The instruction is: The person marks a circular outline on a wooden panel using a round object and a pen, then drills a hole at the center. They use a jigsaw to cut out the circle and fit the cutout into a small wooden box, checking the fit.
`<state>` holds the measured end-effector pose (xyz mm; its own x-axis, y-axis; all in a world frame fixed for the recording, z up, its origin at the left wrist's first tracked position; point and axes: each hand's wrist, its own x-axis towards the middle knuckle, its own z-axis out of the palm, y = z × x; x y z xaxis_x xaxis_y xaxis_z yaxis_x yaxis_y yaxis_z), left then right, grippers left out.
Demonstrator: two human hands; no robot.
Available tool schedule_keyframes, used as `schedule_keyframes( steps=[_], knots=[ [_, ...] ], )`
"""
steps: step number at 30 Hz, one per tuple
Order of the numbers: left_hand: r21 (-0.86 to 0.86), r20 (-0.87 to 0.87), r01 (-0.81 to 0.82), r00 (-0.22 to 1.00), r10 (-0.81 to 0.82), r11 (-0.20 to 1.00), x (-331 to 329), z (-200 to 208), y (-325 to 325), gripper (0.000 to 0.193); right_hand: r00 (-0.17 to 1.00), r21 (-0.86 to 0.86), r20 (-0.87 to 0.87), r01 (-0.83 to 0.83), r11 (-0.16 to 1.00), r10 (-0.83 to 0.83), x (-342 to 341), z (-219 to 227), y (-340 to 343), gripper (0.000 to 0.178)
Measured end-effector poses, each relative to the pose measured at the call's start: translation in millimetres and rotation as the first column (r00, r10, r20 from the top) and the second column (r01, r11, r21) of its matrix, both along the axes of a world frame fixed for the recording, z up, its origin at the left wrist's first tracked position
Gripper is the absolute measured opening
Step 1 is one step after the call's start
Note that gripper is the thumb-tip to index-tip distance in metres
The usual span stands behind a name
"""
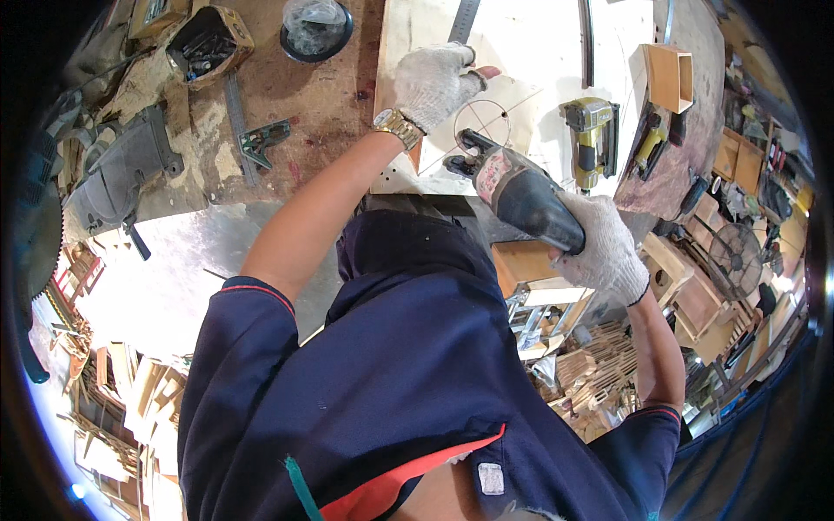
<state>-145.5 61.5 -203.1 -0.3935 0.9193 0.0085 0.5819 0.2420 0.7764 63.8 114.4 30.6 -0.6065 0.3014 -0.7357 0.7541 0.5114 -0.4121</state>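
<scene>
A pale wooden board (528,35) lies on the workbench, with a pencilled circle (483,102) and crossing lines on it. A small dark hole shows at the circle's right edge. My right hand (604,247), in a white knitted glove, is closed around the rear of a dark power tool (532,204) that looks like a jigsaw. Its forked front end points at the circle's lower left edge; the blade cannot be made out. My left hand (437,87), also gloved, rests on the board left of the circle, fingers extended and apart from the tool.
A metal ruler (464,19) lies beyond my left hand. Right of the circle stands a yellow-green nail gun (591,139), near a small wooden box frame (668,78). On the bench's left are a clamp-like green tool (264,142) and an open carton (228,43). Wood offcuts (599,369) are piled below.
</scene>
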Motion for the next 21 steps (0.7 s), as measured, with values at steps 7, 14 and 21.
schedule_keyframes(
  steps=[7, 14, 21],
  knots=[
    [-0.038, 0.026, -0.001, 1.0, 0.002, 0.999, -0.2, 7.9, 0.4, 0.044, 0.999, 0.0, -0.047, 0.027, 1.0, -0.027, 4.1, -3.9, -3.3, 0.046],
    [-0.007, -0.012, -0.023, 1.0, 0.023, 1.0, 0.9, 4.1, 0.5, 0.053, 0.998, 0.031, -0.038, 0.057, 0.998, -0.056, 1.6, -2.7, -10.8, 0.05],
    [0.05, 0.017, -0.01, 1.0, 0.009, 0.999, 2.7, 2.8, -4.5, 0.051, 0.992, 0.035, -0.047, 0.116, 0.993, -0.114, 6.6, -3.1, -21.0, 0.049]
  ],
)
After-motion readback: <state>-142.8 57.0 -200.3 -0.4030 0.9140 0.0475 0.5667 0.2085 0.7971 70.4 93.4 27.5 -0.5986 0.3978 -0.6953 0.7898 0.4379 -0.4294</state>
